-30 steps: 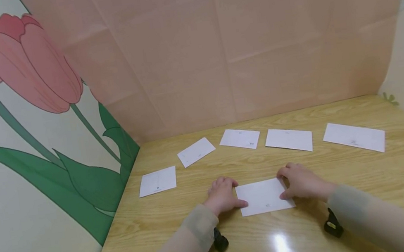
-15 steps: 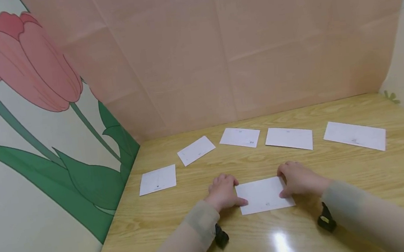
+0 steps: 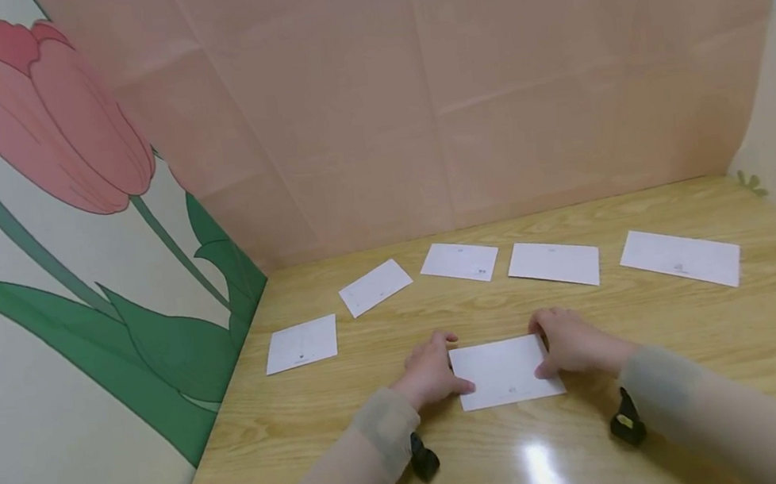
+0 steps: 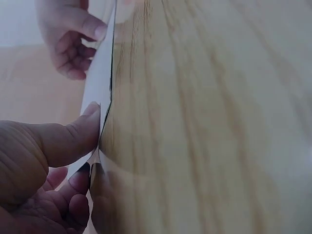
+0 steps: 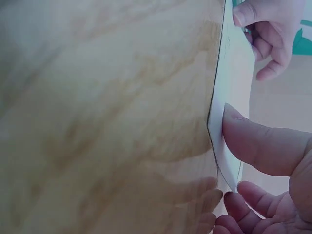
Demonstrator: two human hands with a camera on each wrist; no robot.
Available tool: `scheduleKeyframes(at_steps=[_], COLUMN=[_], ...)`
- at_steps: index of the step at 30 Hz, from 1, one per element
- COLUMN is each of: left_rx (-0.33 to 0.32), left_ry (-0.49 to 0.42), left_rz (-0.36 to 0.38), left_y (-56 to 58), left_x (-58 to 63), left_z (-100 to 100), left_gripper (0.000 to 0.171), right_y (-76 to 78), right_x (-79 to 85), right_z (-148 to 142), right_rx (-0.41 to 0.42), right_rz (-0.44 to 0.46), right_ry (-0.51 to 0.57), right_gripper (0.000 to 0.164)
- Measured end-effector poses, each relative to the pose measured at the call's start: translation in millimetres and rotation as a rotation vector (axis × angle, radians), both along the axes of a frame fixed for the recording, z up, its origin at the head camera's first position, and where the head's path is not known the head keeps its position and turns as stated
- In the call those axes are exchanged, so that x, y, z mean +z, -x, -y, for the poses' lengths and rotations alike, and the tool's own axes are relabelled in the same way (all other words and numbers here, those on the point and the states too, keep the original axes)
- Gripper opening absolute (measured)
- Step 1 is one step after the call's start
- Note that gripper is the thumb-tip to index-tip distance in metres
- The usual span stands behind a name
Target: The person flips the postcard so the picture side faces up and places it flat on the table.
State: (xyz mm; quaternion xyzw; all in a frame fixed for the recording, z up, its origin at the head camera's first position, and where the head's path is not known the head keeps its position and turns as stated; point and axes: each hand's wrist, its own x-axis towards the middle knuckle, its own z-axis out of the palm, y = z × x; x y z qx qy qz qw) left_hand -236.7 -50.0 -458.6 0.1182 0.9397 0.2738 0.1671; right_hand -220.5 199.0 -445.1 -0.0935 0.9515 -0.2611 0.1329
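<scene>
A white card (image 3: 499, 373) with a tiny printed mark near its front edge lies on the wooden table between both hands. At its left edge my left hand (image 3: 430, 369) pinches it, thumb on top. In the left wrist view, that thumb (image 4: 80, 134) presses the card's face while curled fingers sit at the edge below. My right hand (image 3: 575, 342) grips the opposite edge, its thumb on the card and its index finger at the far right corner. The right wrist view shows the right thumb (image 5: 261, 141) on the card and fingertips right at its edge.
Several more white cards lie in an arc farther back, from a left card (image 3: 301, 344) round to a right card (image 3: 680, 258). A pinkish sheet (image 3: 430, 109) hangs behind the table (image 3: 298, 460). At left stands a tulip-patterned panel (image 3: 72, 374).
The left hand's fingers have lifted slightly from the card's far left corner, the thumb staying on it. The card and right hand hold nearly still.
</scene>
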Motion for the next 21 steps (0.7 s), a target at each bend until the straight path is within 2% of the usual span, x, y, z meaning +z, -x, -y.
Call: scheduleKeyframes(at_steps=[4,9,15,21], left_rx=[0.025,0.046,0.032,0.065], left_ry=[-0.051,-0.111,-0.167,-0.251], left_rz=[0.030,0.058,0.068,0.136], left_y=[-1.2,-2.4,-2.3,-2.6], left_x=[-0.1,-1.1,-1.2,-1.9], left_z=[1.1,4.0,6.5,8.0], left_gripper=[0.075,0.066,0.058,0.056], right_y=[-1.3,-3.3,-3.3,-5.5], right_x=[-0.5,-0.2,0.3,-1.0], right_z=[0.8,1.0,-1.7,-5.9], right_rx=[-0.008,-0.036,-0.059,-0.092], right_rz=[-0.002,0.028,0.123,0.241], right_ry=[0.025,0.083,0.232,0.408], right_gripper=[0.068,0.065,0.061,0.057])
